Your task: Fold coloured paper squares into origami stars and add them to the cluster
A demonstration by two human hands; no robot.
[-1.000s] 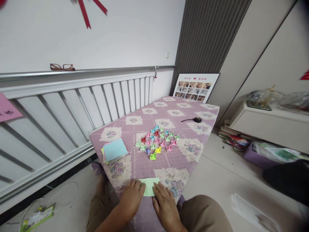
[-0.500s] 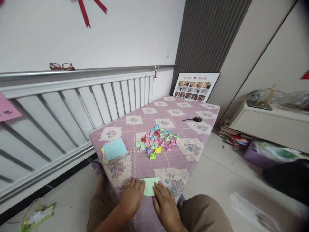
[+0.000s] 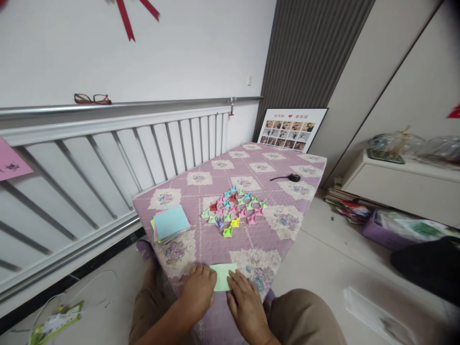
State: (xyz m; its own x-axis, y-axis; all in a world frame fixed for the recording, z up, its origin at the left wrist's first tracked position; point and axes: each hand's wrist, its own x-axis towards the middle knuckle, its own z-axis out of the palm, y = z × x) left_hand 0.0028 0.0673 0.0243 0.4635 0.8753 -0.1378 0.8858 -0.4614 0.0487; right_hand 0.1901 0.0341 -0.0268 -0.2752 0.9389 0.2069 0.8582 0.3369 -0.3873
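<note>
A folded sheet of light green paper (image 3: 222,277) lies on the tablecloth near the table's front edge, between my two hands. At its left end, my left hand (image 3: 199,290) has its fingers curled and pressed together on the paper, covering that end. My right hand (image 3: 246,302) lies nearly flat, fingers stretched out, with the fingertips resting on the paper's right end. Farther up the table stand several small folded paper pieces (image 3: 233,209) in green, pink, blue, red, yellow and purple. To the left is a stack of coloured paper sheets (image 3: 171,223), pale blue on top.
The table's cloth (image 3: 208,249) is purple with floral patches. A black round object with a tail (image 3: 293,178) lies toward the far right. A white radiator (image 3: 143,153) runs along the left, with glasses (image 3: 92,99) above it. A framed photo board (image 3: 291,130) stands behind.
My left hand has shifted slightly along the paper's left end, and the paper looks flatter there. My right hand stays in place.
</note>
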